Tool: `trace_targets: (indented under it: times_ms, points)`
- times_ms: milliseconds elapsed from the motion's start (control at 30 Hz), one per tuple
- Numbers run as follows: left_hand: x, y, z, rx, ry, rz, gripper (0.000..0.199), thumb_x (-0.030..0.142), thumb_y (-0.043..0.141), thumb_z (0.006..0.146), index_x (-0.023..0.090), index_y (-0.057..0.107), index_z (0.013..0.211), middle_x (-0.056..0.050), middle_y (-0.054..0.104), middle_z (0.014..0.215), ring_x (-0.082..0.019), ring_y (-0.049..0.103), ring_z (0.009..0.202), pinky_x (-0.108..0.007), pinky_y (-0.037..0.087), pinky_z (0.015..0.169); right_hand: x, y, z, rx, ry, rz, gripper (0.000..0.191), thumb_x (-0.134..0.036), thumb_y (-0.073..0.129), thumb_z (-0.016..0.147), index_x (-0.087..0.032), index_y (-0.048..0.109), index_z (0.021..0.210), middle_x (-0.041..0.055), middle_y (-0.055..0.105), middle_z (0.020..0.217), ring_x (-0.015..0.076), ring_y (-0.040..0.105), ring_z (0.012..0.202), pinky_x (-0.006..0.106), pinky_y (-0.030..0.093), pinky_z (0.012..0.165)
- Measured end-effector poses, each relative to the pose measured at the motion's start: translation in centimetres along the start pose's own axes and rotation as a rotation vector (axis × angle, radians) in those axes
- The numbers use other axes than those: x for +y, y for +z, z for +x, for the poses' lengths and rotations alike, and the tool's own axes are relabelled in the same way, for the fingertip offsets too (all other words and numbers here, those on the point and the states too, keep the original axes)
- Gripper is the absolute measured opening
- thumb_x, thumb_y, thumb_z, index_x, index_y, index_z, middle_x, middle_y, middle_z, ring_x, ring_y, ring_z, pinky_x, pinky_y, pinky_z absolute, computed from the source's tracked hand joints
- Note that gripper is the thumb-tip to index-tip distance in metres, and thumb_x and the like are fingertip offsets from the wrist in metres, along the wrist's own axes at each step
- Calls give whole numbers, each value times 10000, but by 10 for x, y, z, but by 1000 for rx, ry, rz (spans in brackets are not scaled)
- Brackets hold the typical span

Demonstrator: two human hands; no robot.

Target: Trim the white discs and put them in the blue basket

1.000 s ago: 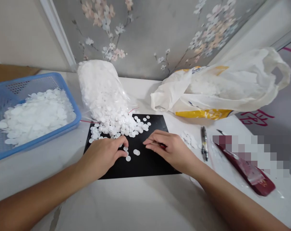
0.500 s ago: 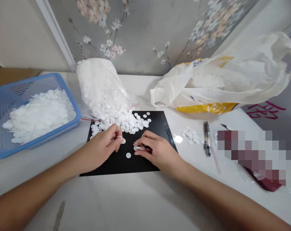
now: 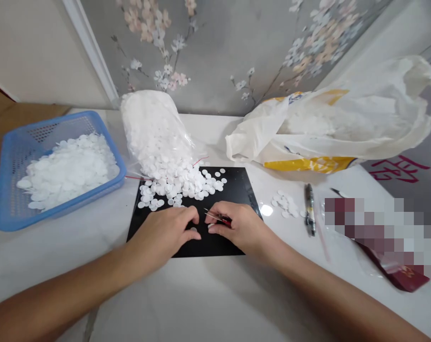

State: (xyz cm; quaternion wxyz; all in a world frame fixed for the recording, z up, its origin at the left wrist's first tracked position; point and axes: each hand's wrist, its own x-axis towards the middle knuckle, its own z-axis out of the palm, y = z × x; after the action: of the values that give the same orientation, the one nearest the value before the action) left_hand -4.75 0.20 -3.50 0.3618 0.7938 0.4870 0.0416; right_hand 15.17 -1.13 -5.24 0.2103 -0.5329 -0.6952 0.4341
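Note:
My left hand (image 3: 173, 230) is over the black mat (image 3: 237, 185), thumb and forefinger apart, holding nothing I can see. A white disc (image 3: 194, 230) lies at its thumb, partly covered. Close by on the right, my right hand (image 3: 237, 223) grips red-handled tweezers (image 3: 221, 219) with two thin points aimed left. Another small white disc (image 3: 210, 226) shows at the right thumb tip. Behind both hands, a loose heap of white discs (image 3: 187, 178) spills onto the mat from a clear plastic bag (image 3: 151, 118).
On the left stands a blue basket (image 3: 121, 175) of white discs. A white and yellow plastic bag (image 3: 308, 164) lies at the back right. Right of the mat are a small group of discs (image 3: 285, 202), a pen (image 3: 310, 209) and a dark red packet (image 3: 407, 278), partly pixelated.
My left hand has come down and right, its pinch has opened, and the disc it held is out of its fingers. The tweezers in my right hand have turned, their points now further up.

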Motion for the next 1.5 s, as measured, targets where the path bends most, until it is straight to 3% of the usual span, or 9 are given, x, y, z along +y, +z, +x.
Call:
trace_targets:
  times_ms: [133, 333, 467, 600, 700, 933, 1067, 1333, 1500]
  points:
    - [3, 8, -5, -32, 12, 20, 102, 247, 516, 879, 215, 501, 783, 22, 546, 701, -142, 461, 629, -265, 224, 549, -1, -3, -5, 80, 35, 92, 118, -156, 654, 757, -213, 552, 746, -55, 568, 678, 106, 476, 590, 222, 365, 554]
    - [9, 1, -16, -263, -348, -1144, 77, 275, 414, 865, 211, 453, 853, 19, 562, 681, -101, 444, 554, -213, 238, 482, -32, 1, -16, 72, -69, 277, 141, -208, 671, 790, -212, 532, 766, -28, 587, 725, 96, 475, 557, 213, 373, 508]
    - [8, 0, -22, -146, -524, -1429, 269, 383, 415, 891, 177, 482, 733, 22, 503, 627, -68, 427, 493, -196, 151, 414, -42, 13, -2, -21, -285, 282, 94, -163, 647, 827, -208, 588, 769, 8, 598, 851, 126, 586, 698, 229, 450, 603]
    - [-7, -8, -28, 22, -476, -1292, 403, 499, 488, 883, 183, 426, 641, 69, 376, 503, -49, 278, 410, -207, 107, 402, -30, 20, 25, 126, -210, 10, 132, -151, 638, 852, -199, 601, 735, -14, 553, 748, 129, 545, 655, 254, 431, 628]
    - [-21, -16, -28, 31, -371, -1101, 344, 506, 465, 894, 202, 495, 735, 99, 274, 461, -68, 210, 408, -214, 135, 414, -20, 25, 37, 78, -190, -135, 110, -152, 686, 820, -202, 600, 771, -12, 569, 794, 135, 549, 680, 257, 425, 638]
    - [-27, -26, -17, 172, -176, 102, 81, 290, 496, 878, 265, 564, 914, 64, 469, 532, -132, 432, 492, -250, 201, 507, -26, 20, 33, 7, -108, -179, 165, -96, 670, 769, -192, 559, 693, -32, 559, 752, 111, 527, 635, 228, 398, 600]
    - [-26, -20, -11, 181, -55, 467, 142, 334, 490, 915, 271, 567, 1017, 13, 616, 635, -190, 565, 576, -265, 173, 514, -23, 4, 27, -77, -58, -185, 127, -114, 667, 761, -203, 584, 723, -38, 601, 725, 125, 539, 642, 234, 387, 591]
    - [-32, -13, -8, 245, 85, 625, 237, 165, 402, 929, 203, 592, 792, -33, 647, 708, -187, 583, 665, -278, 194, 534, -23, 17, 39, 10, -153, -291, 77, -220, 636, 863, -208, 589, 804, 2, 624, 815, 155, 564, 719, 265, 391, 640]
    - [-24, -27, -17, 43, -160, 160, 179, 325, 513, 861, 237, 632, 761, 38, 563, 574, -142, 505, 515, -244, 237, 488, -28, 18, 42, -60, -82, -295, 68, -200, 677, 792, -207, 610, 782, -10, 629, 752, 148, 555, 658, 250, 361, 573]
